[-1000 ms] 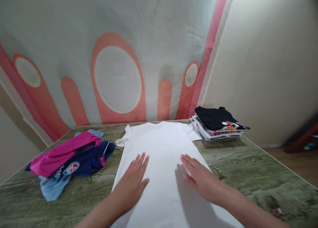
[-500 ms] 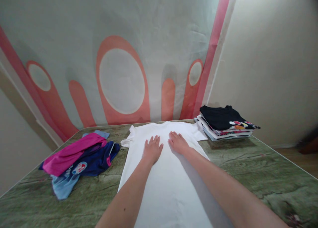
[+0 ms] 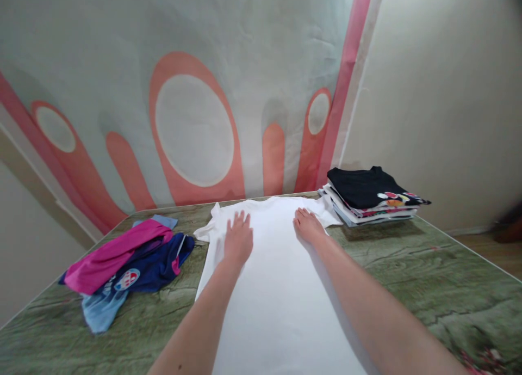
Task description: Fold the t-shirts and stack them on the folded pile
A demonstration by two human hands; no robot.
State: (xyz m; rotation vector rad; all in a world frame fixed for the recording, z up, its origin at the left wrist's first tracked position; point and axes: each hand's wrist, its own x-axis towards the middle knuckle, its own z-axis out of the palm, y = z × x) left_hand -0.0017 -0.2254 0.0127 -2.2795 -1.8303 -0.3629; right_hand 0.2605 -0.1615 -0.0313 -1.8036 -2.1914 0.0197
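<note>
White T-shirt [image 3: 277, 288] lies spread flat at centre on a wood-patterned table [image 3: 408, 271], its neck end toward twelve o'clock. The left hand [image 3: 238, 238], at eleven on the shirt, has straight, parted fingers; the right hand [image 3: 310, 226], at one, rests with fingers extended, closer together. Neither grips anything; whether the left palm touches is unclear. The step looks like smoothing fabric; the next move seems to call for flat palms and light, even pressure. No container shows: the table itself bears a loose clothes pile [image 3: 130, 260] at nine and a folded stack [image 3: 369, 192] at two.

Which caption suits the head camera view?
Left hand and right hand over a flat white shirt, between rumpled clothes and a folded stack.
</note>
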